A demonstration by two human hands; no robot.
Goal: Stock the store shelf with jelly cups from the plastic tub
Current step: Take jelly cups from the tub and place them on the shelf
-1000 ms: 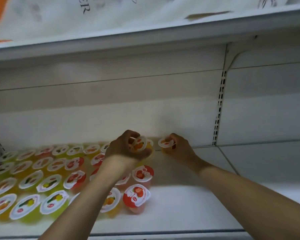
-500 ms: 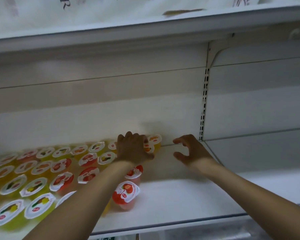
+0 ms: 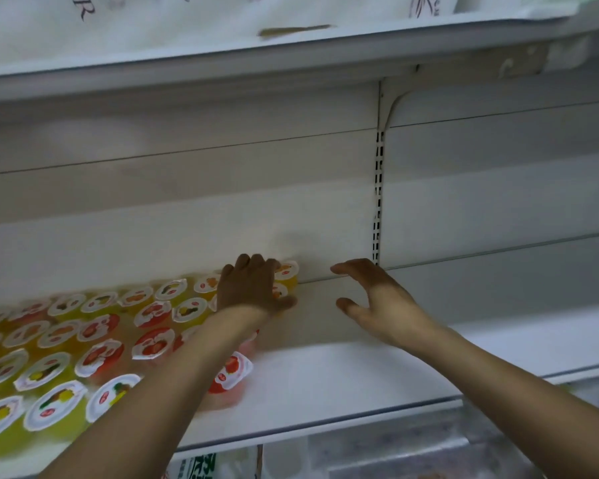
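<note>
Several rows of jelly cups (image 3: 153,344) with red, orange and yellow fruit lids fill the left half of the white shelf (image 3: 343,382). My left hand (image 3: 253,288) lies palm down at the back row, its fingers and thumb curled round an orange-lidded jelly cup (image 3: 279,291) that stands on the shelf. Right behind it, against the back wall, stands a yellow jelly cup (image 3: 287,271). My right hand (image 3: 377,299) hovers just above the bare shelf to the right, fingers spread and holding nothing.
The upper shelf (image 3: 291,53) overhangs close above, with white packages on it. A slotted upright (image 3: 379,202) divides the back wall. Blurred translucent plastic (image 3: 395,447) and a package show below the shelf's front edge.
Both hands lowered their cups onto the shelf at the back. My right hand let go of its cup and drew away to the right; my left hand stays on its cup.
</note>
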